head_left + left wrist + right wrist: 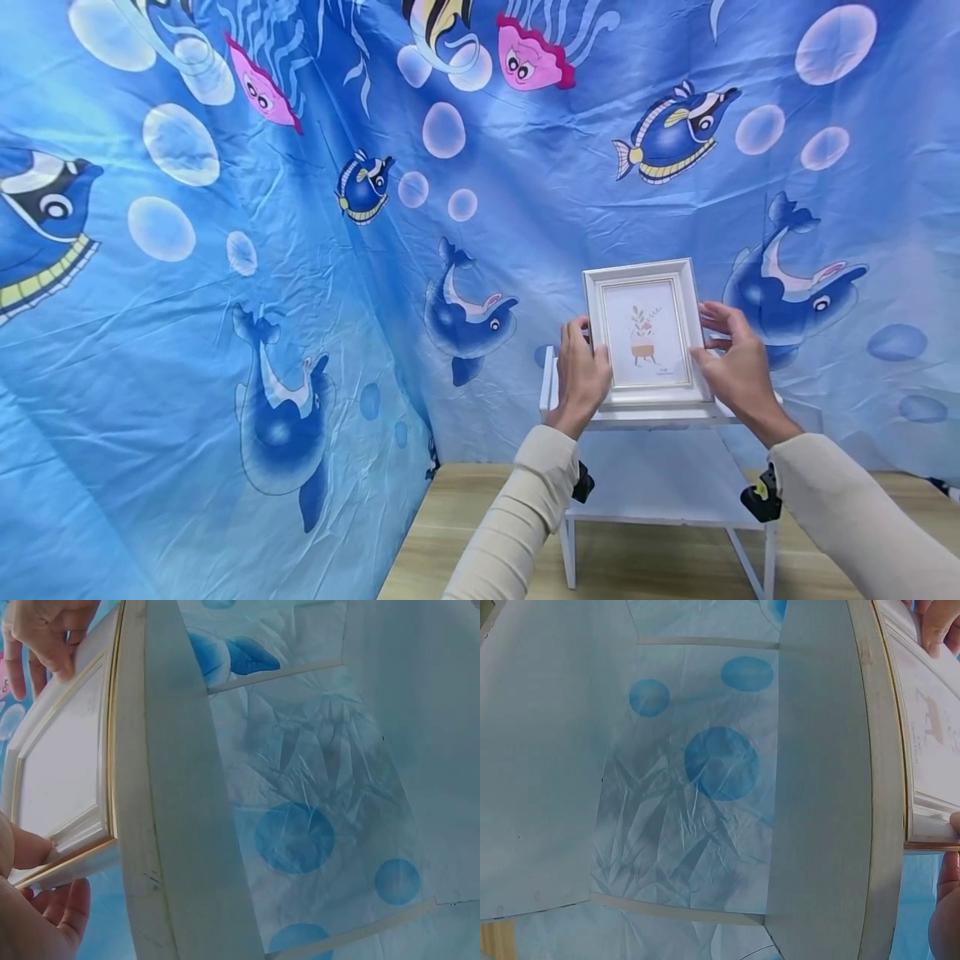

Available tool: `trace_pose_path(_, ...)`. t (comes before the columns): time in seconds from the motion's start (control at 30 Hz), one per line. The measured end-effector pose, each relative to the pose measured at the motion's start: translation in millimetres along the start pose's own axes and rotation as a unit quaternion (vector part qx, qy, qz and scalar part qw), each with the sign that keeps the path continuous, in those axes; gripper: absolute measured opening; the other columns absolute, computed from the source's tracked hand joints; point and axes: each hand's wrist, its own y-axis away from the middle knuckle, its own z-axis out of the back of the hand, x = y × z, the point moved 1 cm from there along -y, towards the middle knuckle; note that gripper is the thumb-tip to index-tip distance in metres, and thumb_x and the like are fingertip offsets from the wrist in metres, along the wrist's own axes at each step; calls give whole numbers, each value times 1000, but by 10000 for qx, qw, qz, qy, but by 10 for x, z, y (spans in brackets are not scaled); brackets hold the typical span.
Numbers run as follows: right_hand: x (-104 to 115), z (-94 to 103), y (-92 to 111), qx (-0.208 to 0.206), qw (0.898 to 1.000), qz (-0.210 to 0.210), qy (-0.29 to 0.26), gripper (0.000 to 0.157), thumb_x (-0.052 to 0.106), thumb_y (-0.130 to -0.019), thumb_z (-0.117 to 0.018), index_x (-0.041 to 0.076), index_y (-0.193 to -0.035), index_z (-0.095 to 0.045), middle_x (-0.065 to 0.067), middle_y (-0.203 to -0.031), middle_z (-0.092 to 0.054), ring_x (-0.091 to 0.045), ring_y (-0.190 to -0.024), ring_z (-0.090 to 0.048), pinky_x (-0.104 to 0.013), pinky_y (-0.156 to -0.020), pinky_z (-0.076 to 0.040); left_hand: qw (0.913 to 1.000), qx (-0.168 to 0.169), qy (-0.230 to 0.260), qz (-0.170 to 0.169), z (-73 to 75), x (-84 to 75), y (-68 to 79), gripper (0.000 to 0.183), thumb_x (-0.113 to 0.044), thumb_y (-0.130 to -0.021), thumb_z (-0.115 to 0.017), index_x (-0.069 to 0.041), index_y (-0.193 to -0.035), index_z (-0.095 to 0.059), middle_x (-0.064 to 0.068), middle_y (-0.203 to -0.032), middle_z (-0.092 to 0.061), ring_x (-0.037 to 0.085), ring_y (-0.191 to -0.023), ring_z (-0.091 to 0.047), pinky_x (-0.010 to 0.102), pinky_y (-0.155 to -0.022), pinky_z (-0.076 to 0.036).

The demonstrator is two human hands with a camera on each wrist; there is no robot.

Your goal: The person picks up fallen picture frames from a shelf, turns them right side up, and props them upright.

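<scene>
A white picture frame [647, 333] with a thin gold inner line stands nearly upright on the top of a white shelf stand [660, 475], its lower edge close to the front edge. Its print shows a plant in a brown pot on legs. My left hand [583, 371] grips the frame's left side, thumb on the front and fingers behind. On the opposite side, my right hand [738, 362] holds it with the thumb at the front edge and fingers reaching round the side. The left wrist view shows the left thumb [31, 850] pressed on the frame's corner.
A blue curtain [465, 275] printed with dolphins, fish and bubbles hangs behind the stand and along the left. Below the top, the stand has a lower shelf [671, 504]. The floor [442, 525] is wood-patterned. Dark devices are strapped at both wrists.
</scene>
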Motion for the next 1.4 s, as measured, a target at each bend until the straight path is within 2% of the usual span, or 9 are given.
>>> trace_pose_path(0.17, 15, 5, 4, -43, 10000, 56, 28, 69, -15, -83, -64, -1, -145, -40, -25, -138, -53, -43, -119, -54, -1, -81, -36, 9999, -18, 92, -87, -4, 21, 15, 39, -5, -94, -62, -6, -131, -50, 7, -124, -57, 18, -101, -62, 24, -78, -51)
trace_pose_path(0.4, 48, 12, -23, -98, 9993, 345, 125, 77, -21, -78, -64, -1, -148, -39, -25, -135, -47, -43, -118, -51, 0, -81, -34, 9996, -73, 274, -81, 1, 14, 19, 41, -4, -94, -64, -9, -132, -50, 7, -121, -58, 17, -101, -61, 23, -78, -51)
trace_pose_path(0.67, 64, 21, -38, -198, 9981, 540, 216, 74, -24, -74, -65, -3, -143, -45, -26, -131, -46, -40, -114, -51, -2, -80, -35, 9989, -93, 457, -110, 0, 4, 24, 40, -1, -94, -62, -9, -131, -49, 7, -122, -55, 16, -103, -60, 21, -78, -52)
trace_pose_path(0.93, 83, -1, -13, -175, 9987, 410, 252, 72, -22, -77, -63, -2, -143, -41, -24, -133, -44, -38, -111, -49, -9, -79, -37, 9980, -32, 606, -179, -7, 7, 62, 40, -1, -94, -61, -9, -130, -47, 7, -123, -51, 16, -105, -58, 20, -83, -52)
trace_pose_path(1.17, 113, -38, -5, -181, 9992, 239, 252, 72, -24, -77, -59, -4, -143, -37, -26, -132, -42, -37, -110, -47, -15, -79, -36, 9971, 95, 742, -167, 8, 28, 94, 44, 1, -94, -61, -9, -132, -44, 8, -127, -48, 19, -108, -59, 18, -82, -53)
trace_pose_path(1.4, 131, -63, -12, -220, 9990, 248, 309, 73, -26, -76, -57, -6, -142, -34, -27, -131, -40, -39, -112, -45, -18, -80, -34, 9954, 122, 899, -293, 25, 51, 82, 46, 4, -91, -63, -9, -130, -44, 10, -123, -54, 21, -109, -61, 18, -83, -54)
